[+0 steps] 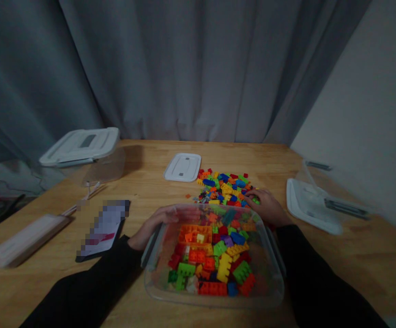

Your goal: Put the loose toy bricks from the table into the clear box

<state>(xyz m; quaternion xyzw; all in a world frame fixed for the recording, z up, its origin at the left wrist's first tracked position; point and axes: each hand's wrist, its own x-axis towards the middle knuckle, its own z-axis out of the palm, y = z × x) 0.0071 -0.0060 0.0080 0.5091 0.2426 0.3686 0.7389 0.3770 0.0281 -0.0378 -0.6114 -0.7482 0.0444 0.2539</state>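
Note:
A clear plastic box [214, 300], without a lid on it, stands right in front of me. Colourful building bricks [224, 266] lie loose inside it. My left hand [156, 223] wraps round the far left corner of the box, its fingers along the outside of the far wall. Past the box, a pile of smaller bricks [225, 184] is spread on the table. My right hand [266, 207] is at the near right edge of this pile. Its fingers are curled over some bricks, with green ones showing beneath them; exactly which bricks it holds is partly hidden.
A white lid [183, 167] lies behind the pile's left side. On the left are a lidded clear box [105, 166], a phone [104, 230] and a white power strip [27, 239] with a cable. Another clear box [324, 193] with a white lid [316, 214] is at right.

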